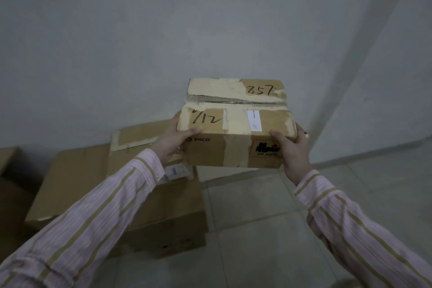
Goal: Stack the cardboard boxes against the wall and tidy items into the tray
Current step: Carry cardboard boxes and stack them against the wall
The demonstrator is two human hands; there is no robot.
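Observation:
I hold a small taped cardboard box (236, 121) up in the air in front of the grey wall (140, 42). It bears the handwritten marks "857" and "/12" on top and "PICO" on its near side. My left hand (174, 140) grips its left near corner, thumb on top. My right hand (293, 149) grips its right near corner the same way. Below and to the left, larger cardboard boxes (149, 194) stand on the floor against the wall. No tray is in view.
Another brown box edge (9, 170) shows at the far left. Pale floor tiles (257, 229) stretch to the right of the stacked boxes. A wall corner (364, 65) rises at the right.

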